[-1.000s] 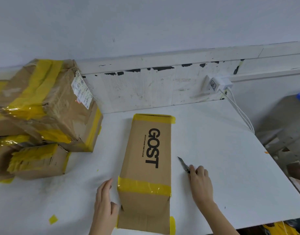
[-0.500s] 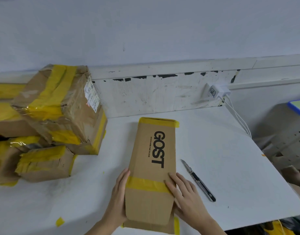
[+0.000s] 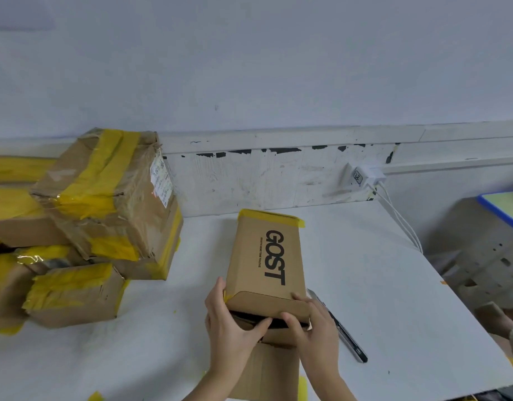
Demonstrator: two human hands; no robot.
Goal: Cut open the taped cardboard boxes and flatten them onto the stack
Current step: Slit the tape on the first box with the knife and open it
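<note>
White table point(image 3: 379, 285): boxes point(image 3: 104, 204), knife point(image 3: 345, 334).

A single head-worn wide-angle camera looks forward and down, close over the white table point(image 3: 365, 285), facing the wall.

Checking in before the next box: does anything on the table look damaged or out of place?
Yes. The big taped box on the pile at left sits tilted, crumpled, with its tape wrinkled. Yellow tape scraps litter the white table. The utility knife lies loose beside the right hand.
</note>
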